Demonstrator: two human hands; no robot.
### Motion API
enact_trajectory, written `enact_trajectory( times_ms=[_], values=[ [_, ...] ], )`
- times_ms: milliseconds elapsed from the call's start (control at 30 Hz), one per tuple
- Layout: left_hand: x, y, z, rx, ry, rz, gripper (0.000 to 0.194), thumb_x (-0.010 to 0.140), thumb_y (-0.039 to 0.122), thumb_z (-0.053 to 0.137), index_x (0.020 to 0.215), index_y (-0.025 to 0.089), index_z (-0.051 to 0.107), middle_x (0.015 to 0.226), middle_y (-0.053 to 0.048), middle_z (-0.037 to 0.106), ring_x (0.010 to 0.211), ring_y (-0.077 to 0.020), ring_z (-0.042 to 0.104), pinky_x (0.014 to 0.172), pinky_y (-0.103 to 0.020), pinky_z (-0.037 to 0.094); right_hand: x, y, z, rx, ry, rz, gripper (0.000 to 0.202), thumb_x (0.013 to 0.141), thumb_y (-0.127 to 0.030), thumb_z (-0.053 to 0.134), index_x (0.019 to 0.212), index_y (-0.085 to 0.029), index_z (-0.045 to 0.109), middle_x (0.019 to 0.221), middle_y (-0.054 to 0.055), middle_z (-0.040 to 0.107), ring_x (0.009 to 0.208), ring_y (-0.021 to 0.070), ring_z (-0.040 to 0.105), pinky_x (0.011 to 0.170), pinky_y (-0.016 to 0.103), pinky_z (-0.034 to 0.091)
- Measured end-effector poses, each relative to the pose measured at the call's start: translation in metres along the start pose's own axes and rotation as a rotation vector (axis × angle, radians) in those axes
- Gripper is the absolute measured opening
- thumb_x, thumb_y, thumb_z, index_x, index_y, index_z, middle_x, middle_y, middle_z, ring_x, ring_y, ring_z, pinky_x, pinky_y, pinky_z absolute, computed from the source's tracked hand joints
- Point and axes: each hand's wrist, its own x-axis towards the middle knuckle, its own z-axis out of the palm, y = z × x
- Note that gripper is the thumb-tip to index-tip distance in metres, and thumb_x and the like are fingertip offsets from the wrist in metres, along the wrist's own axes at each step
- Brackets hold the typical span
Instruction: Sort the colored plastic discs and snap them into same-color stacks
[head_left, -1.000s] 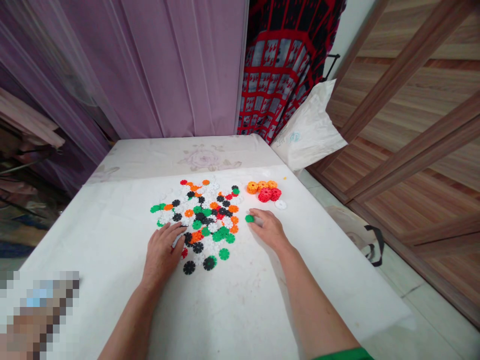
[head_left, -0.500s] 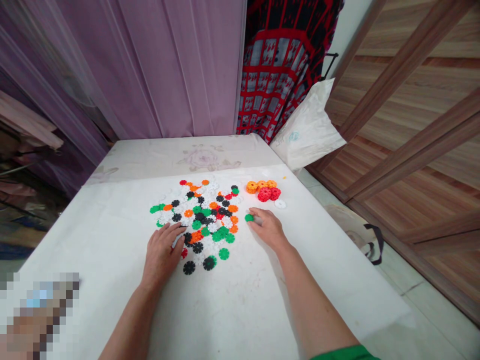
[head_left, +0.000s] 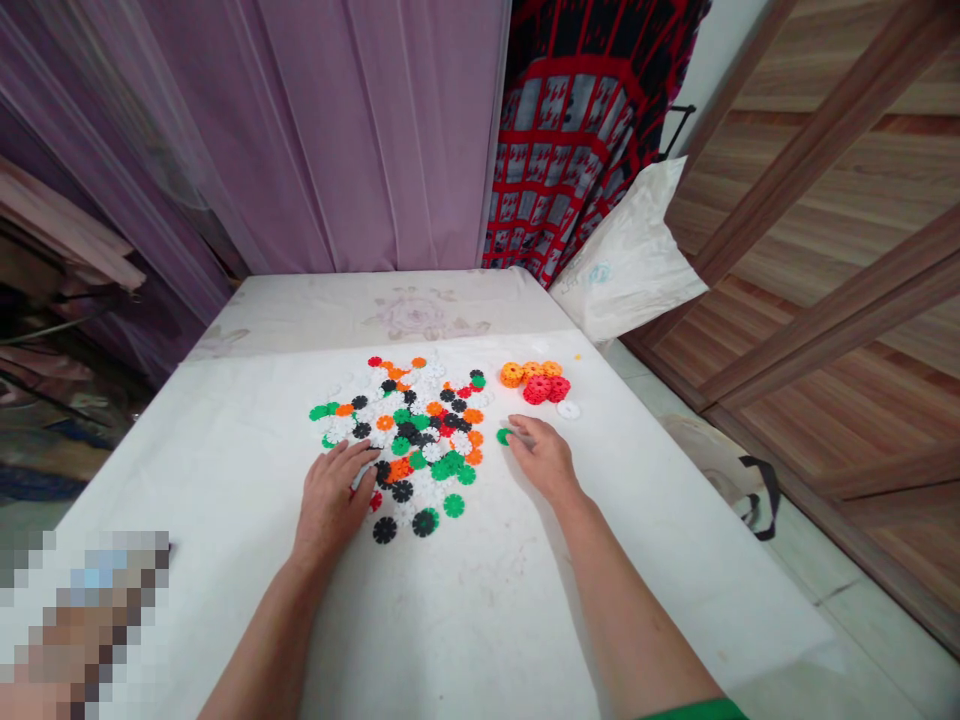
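My left hand [head_left: 335, 500] rests palm down at the near left edge of a loose pile of notched plastic discs [head_left: 420, 440], with fingers stretched over some of them. A red disc [head_left: 376, 501] shows beside its thumb. To the right of the pile, my right hand [head_left: 545, 457] is above the table with thumb and fingers apart. A green disc [head_left: 504, 437] lies at its thumb tip. Beyond this hand stand short stacks of orange discs [head_left: 512, 375] and red discs [head_left: 538, 390], with a white disc [head_left: 568, 410] next to them.
A white cloth covers the table [head_left: 465, 620]. At its far right corner leans a white sack [head_left: 630, 260]. Purple curtains [head_left: 375, 130] hang behind, and a wooden wardrobe [head_left: 810, 250] stands to the right. A bag with a black handle [head_left: 766, 498] is on the floor.
The whole view has shifted slightly, so everything sits a little farther right. My right fingers have spread a bit from the green disc. The left hand stays on the pile's edge.
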Motion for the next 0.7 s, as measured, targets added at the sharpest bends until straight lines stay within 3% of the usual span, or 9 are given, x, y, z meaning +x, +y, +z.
enact_trajectory(
  times_ms=[100,300,500,700],
  values=[
    [0.0,0.001,-0.001,-0.005,-0.014,-0.004,0.037,0.096,0.04,0.044,0.113,0.026,0.074,0.128,-0.007,0.072,0.131,-0.0321,0.057,0.109,-0.057,0.043,-0.003,-0.013,0.004,0.044,-0.012,-0.121,0.024,0.085,-0.024,0.059,0.103,-0.026,0.074,0.107,0.005,0.077,0.101,0.0229,0.068,0.094,0.04,0.055],
    [0.0,0.002,-0.001,0.0,-0.031,-0.028,0.037,0.096,0.04,0.045,0.115,0.027,0.073,0.131,-0.007,0.07,0.132,-0.0321,0.057,0.11,-0.057,0.043,-0.014,-0.045,0.022,0.089,-0.248,-0.449,0.022,0.083,-0.016,0.065,0.098,-0.029,0.074,0.105,0.002,0.078,0.107,0.0221,0.065,0.101,0.04,0.051],
    [0.0,0.002,-0.001,-0.003,-0.039,-0.027,0.036,0.095,0.039,0.045,0.114,0.027,0.074,0.131,-0.006,0.071,0.132,-0.032,0.057,0.11,-0.057,0.043,-0.019,-0.046,0.031,0.011,-0.304,-0.474,0.028,0.085,-0.015,0.064,0.107,-0.029,0.074,0.108,0.001,0.078,0.116,0.0252,0.062,0.103,0.046,0.047],
    [0.0,0.002,-0.001,-0.01,-0.026,-0.022,0.036,0.096,0.039,0.046,0.114,0.027,0.074,0.129,-0.006,0.071,0.131,-0.0314,0.057,0.109,-0.056,0.043,-0.02,-0.043,0.034,-0.002,-0.271,-0.469,0.025,0.09,-0.017,0.062,0.106,-0.03,0.076,0.106,0.003,0.078,0.112,0.0239,0.064,0.1,0.044,0.048]
  ],
)
